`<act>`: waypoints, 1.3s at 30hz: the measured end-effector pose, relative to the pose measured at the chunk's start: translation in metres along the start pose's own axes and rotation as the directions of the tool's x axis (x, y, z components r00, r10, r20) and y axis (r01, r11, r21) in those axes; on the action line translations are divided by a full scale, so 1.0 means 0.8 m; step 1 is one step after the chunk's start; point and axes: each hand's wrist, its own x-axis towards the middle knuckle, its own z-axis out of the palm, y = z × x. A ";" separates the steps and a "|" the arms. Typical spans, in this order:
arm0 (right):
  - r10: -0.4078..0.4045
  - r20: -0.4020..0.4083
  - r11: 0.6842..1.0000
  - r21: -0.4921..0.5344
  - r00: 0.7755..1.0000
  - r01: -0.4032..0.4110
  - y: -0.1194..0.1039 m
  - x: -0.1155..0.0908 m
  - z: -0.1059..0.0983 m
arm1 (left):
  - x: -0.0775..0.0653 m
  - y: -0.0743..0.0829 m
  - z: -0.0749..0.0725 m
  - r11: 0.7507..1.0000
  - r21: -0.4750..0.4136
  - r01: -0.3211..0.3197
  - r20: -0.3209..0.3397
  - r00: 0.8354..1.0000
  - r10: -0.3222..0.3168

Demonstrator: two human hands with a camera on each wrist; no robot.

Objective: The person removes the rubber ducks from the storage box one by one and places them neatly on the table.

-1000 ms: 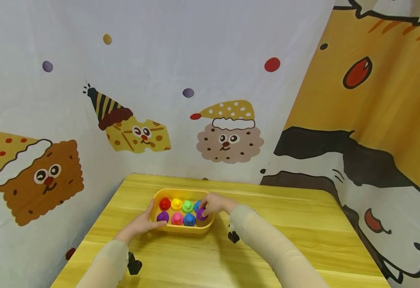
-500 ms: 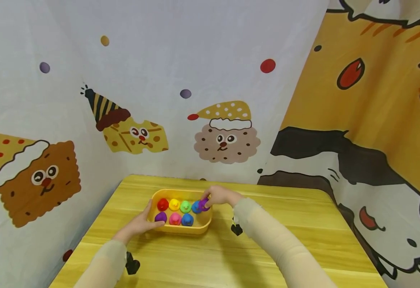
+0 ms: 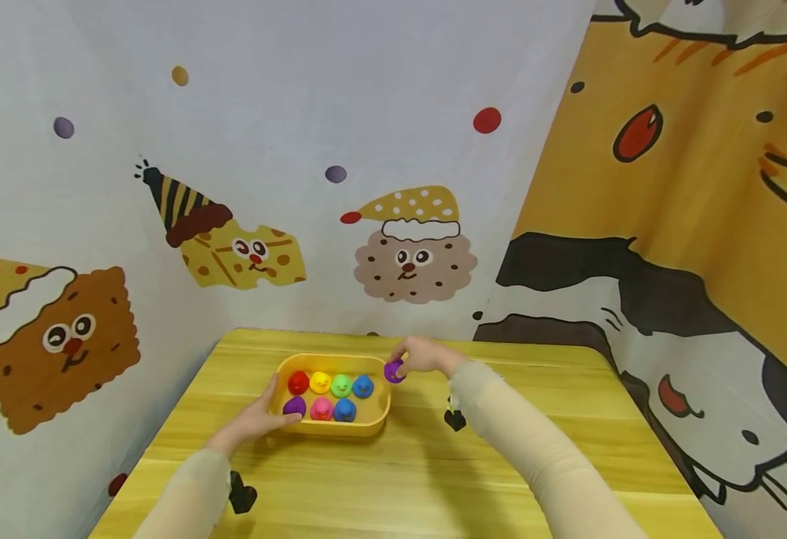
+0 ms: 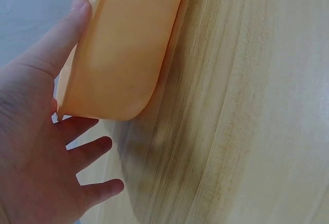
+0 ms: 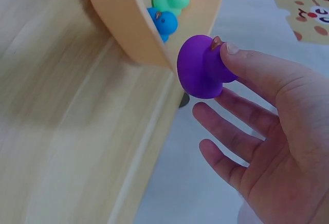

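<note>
In the head view a purple rubber duck [image 3: 394,371] is pinched between the thumb and fingers of my right hand [image 3: 427,355], just past the right end of a yellow plastic tray [image 3: 339,429]. The right wrist view has the duck [image 5: 198,70] above the tray's rim level, its remaining fingers spread below. My left hand [image 3: 254,421] holds the tray's left end, thumb on the front rim, and in the left wrist view the lower fingers hang off the tray wall [image 4: 123,54]. Inside lie red [image 3: 299,383], yellow [image 3: 320,383], green, blue, pink [image 3: 322,409] and purple ducks in two rows.
The tray stands on a wood-grain table [image 3: 339,479], near its back edge. Behind and to the right hangs a cloth [image 3: 265,112] printed with cartoon biscuits, cheese and animals. A dark wrist-camera mount [image 3: 455,418] shows below the right wrist.
My right hand has lifted the purple duck from the tray's right side and carried it up and right, over the right rim to outside. The left hand keeps its hold on the tray.
</note>
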 end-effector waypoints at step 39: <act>0.094 -0.276 0.963 0.270 0.956 -0.017 0.120 -0.041 0.054 | 0.005 -0.007 0.001 1.000 -0.004 -0.003 -0.005 1.000 0.003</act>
